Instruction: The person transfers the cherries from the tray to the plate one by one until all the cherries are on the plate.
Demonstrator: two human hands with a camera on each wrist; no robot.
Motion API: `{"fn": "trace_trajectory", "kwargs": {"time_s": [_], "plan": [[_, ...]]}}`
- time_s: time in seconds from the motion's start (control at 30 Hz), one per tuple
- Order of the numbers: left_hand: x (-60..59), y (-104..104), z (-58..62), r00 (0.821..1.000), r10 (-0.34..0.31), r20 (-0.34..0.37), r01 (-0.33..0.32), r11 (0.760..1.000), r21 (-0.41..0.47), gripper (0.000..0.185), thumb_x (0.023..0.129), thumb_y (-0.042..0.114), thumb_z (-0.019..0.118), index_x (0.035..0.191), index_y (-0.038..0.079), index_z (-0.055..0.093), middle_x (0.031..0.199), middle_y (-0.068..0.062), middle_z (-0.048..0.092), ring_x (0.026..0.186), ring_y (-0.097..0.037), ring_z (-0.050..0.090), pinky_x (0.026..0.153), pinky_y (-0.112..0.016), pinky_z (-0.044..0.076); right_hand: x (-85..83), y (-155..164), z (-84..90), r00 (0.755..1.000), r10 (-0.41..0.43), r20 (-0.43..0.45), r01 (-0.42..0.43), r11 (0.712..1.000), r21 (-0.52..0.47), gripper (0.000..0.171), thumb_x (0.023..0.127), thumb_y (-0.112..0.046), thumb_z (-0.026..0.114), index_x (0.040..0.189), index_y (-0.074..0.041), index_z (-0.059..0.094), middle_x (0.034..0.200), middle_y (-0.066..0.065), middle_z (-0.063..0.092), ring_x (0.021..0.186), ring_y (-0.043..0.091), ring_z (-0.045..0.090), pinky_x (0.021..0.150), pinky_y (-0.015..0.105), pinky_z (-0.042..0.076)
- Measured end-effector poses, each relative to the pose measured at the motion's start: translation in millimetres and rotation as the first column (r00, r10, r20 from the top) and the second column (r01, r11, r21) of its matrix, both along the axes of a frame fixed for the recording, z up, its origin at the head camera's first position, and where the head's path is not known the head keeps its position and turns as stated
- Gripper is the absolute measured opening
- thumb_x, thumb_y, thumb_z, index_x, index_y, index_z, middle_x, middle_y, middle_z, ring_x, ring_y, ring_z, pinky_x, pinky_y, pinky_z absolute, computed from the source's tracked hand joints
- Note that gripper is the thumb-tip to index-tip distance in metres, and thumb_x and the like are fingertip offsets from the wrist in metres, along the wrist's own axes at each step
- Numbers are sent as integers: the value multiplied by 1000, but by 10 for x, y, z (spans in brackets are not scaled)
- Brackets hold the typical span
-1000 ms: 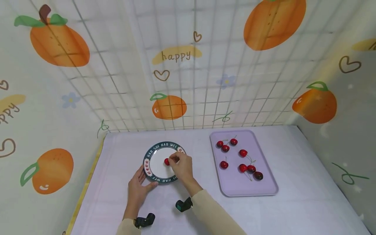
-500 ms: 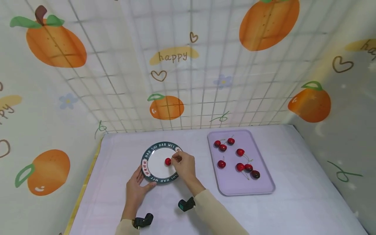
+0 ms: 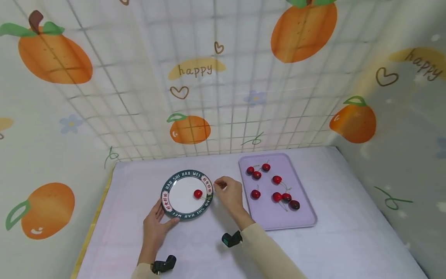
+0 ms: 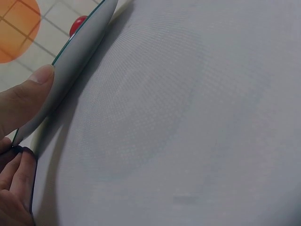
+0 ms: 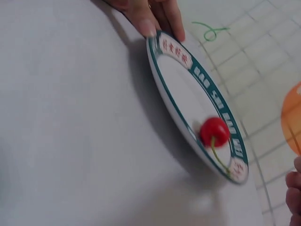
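Note:
A round white plate with a dark green lettered rim lies on the left of the table. One red cherry rests on it, right of centre, its green stem pointing toward the rim. My left hand holds the plate's near-left edge, thumb on the rim and fingers at its side; the left wrist view shows the thumb against the edge. My right hand, fingers loosely bent and holding nothing, hovers just off the plate's right rim. Several cherries with stems lie on a purple tray.
The tray stands to the right of my right hand, on a pale tablecloth. Behind the table rises a checked curtain printed with oranges. Each wrist carries a small black camera.
My right hand has let go of the cherry's stem and drawn back to the right, off the plate. The cherry stays on the plate. My left hand keeps its hold.

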State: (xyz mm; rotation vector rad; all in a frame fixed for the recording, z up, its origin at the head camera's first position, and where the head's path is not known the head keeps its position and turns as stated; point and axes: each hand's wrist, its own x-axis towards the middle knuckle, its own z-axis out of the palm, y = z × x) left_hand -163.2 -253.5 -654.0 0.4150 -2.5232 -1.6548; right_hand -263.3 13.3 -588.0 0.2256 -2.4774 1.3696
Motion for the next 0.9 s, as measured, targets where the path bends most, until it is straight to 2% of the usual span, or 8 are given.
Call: {"fn": "trace_trajectory", "kwargs": {"time_s": [0.33,0.47,0.6,0.77,0.9], "plan": [[18,-4,-1,1000,5,24,-5,1000,5,112,76,22,96,165,8,30,169,-13,33,152,-30,40,122,-29,39,-43,503,-59,998,-55,-33,56,998,22,3,86,-5,81,88,-2,80,76,4,75,71,20,67,58,27,51],[32,16,15,1000,12,10,-12,1000,13,111,76,21,96,165,7,31,168,-15,34,151,-33,40,123,-34,40,-47,712,-67,995,-99,-19,99,995,18,4,87,-4,82,89,-2,79,77,5,75,72,22,67,60,28,54],[39,31,34,1000,10,13,-11,1000,12,112,76,21,96,165,6,31,168,-16,34,151,-34,40,123,-34,39,-63,940,-59,992,-128,-14,129,992,14,5,88,-3,81,92,0,79,79,8,75,74,24,67,61,30,56],[34,32,35,1000,4,15,-4,1000,8,112,76,21,96,165,6,29,168,-15,33,152,-33,39,122,-30,39,-83,1250,-64,984,-176,-8,177,983,39,4,89,-4,80,92,0,79,79,10,75,74,25,67,62,31,53],[28,33,29,1000,7,6,-7,1000,-15,112,75,23,97,165,6,31,167,-16,34,151,-34,41,121,-32,41,-77,1479,-68,976,-217,-4,217,973,76,4,90,-5,78,91,-1,79,79,10,75,74,26,67,62,31,52]]}}
